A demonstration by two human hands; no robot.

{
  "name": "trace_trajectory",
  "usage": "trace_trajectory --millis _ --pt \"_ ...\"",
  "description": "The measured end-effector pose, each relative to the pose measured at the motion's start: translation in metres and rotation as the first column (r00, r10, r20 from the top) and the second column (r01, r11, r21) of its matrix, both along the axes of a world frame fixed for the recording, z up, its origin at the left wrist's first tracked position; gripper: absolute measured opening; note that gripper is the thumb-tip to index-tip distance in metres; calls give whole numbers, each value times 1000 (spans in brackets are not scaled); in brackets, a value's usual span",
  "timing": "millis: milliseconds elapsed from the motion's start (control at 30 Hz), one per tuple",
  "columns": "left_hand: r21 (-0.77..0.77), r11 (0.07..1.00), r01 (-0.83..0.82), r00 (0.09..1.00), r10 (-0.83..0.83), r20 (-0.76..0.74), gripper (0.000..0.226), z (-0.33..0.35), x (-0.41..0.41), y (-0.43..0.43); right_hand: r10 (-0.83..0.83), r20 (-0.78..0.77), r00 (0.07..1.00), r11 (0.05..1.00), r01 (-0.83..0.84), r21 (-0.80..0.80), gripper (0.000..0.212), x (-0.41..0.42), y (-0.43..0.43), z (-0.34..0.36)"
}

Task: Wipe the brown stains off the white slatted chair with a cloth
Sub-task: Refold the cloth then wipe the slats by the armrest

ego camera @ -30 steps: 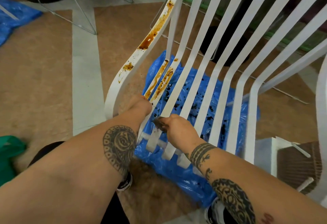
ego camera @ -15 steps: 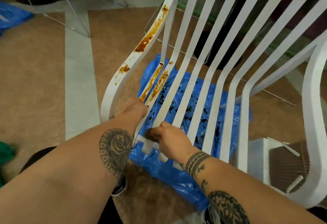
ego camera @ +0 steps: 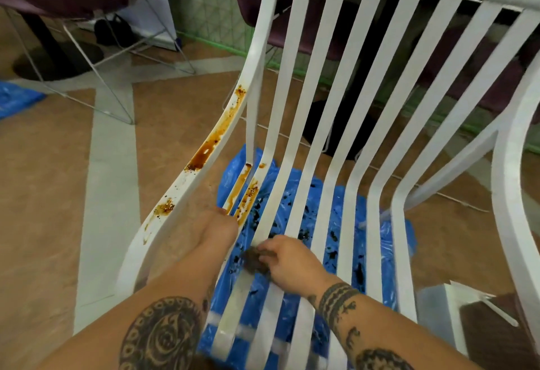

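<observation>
The white slatted chair (ego camera: pixel 327 124) fills the view. Brown stains (ego camera: pixel 209 147) run down its left side rail, and more stains (ego camera: pixel 245 197) streak the two leftmost seat slats. My right hand (ego camera: pixel 287 261) grips a small brown-soiled cloth (ego camera: pixel 253 260) and presses it on a left seat slat, below the streaks. My left hand (ego camera: pixel 217 226) reaches between the side rail and the first slat; its fingers are hidden under the slats, so what they hold cannot be told.
A blue plastic sheet (ego camera: pixel 388 241) speckled with dark drips lies on the floor under the seat. Dark purple chairs on wire legs (ego camera: pixel 96 71) stand behind. A white box (ego camera: pixel 467 314) sits at the right. Another blue sheet (ego camera: pixel 14 97) lies at far left.
The view has tilted up, showing the chair's top rail. My right hand with the cloth stays low on the left slats, rubbing slightly. My left hand keeps its place.
</observation>
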State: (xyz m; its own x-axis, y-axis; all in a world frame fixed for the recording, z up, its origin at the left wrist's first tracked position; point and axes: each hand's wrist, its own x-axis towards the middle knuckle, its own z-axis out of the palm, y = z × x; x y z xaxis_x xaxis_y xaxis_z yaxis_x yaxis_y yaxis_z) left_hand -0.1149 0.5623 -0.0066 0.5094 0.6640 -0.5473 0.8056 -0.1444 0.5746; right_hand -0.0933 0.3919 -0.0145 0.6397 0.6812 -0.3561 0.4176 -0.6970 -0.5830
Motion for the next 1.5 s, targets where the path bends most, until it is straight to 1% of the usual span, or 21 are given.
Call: trace_trajectory --millis 67,133,267,400,500,600,733,800,933,1000,1100,1167,1200,1233,1267,1300,1333,1367,1400,1433,1500 --pt "-11 999 -38 998 39 57 42 -6 10 1 -182 53 982 983 180 34 30 35 1 -5" --pt "-14 998 -69 994 70 88 34 -13 18 0 -244 137 960 970 242 30 31 69 5 -14" --pt "57 992 -114 990 109 92 14 -28 21 -6 -256 228 939 965 260 12 34 118 31 -27" --pt "96 979 -179 981 170 97 17 -33 32 -6 -205 258 944 972 226 -57 38 122 47 -34" --pt "133 972 -192 979 181 94 17 -41 34 -4 -186 230 955 980 196 -22 42 103 38 -38" --pt "97 972 -216 972 205 112 24 -41 27 -7 -159 197 967 987 163 -2 45 80 28 -38" --pt "178 971 -157 988 154 29 27 -23 10 -17 -139 146 980 990 136 26 48 38 20 -32" --pt "183 974 -135 991 137 4 30 -17 0 -21 -119 127 985 993 116 36 51 18 14 -30" --pt "171 980 -102 995 104 -2 37 -8 -24 -29 -52 96 994 997 56 -49 50 -16 5 -22" --pt "160 982 -95 995 89 44 35 0 -38 -34 -33 19 999 996 34 -87 45 -28 4 -13" --pt "136 987 -90 978 61 200 31 9 -56 -36 -84 -207 975 995 73 -61 31 -32 -1 4" --pt "96 992 -85 955 54 293 28 17 -64 -36 -175 -329 928 979 200 43 26 -32 -6 18" --pt "53 996 -78 946 57 319 24 21 -67 -37 -246 -418 874 941 318 112 25 -32 -9 27" --pt "-39 997 -65 933 75 352 20 27 -68 -39 -310 -526 792 877 452 163 24 -32 -11 36" --pt "-183 982 -48 923 114 368 20 31 -69 -41 -341 -640 689 802 568 184 22 -31 -11 45" --pt "-368 929 -33 916 175 360 25 38 -69 -43 -341 -734 587 730 658 187 21 -28 -11 54" --pt "-539 842 -24 913 238 331 35 45 -69 -46 -325 -797 508 673 717 183 21 -24 -12 61" --pt "-649 761 -14 909 280 309 44 49 -68 -48 -295 -837 461 642 745 184 22 -19 -13 65" --pt "-698 716 14 905 288 313 50 52 -67 -49 -259 -861 439 628 754 195 24 -15 -14 69" --pt "-704 709 33 899 286 331 50 54 -65 -49 -239 -864 443 629 749 210 25 -12 -15 71" --pt "-675 736 55 883 279 377 38 56 -60 -49 -263 -822 505 655 719 231 24 -7 -17 77"
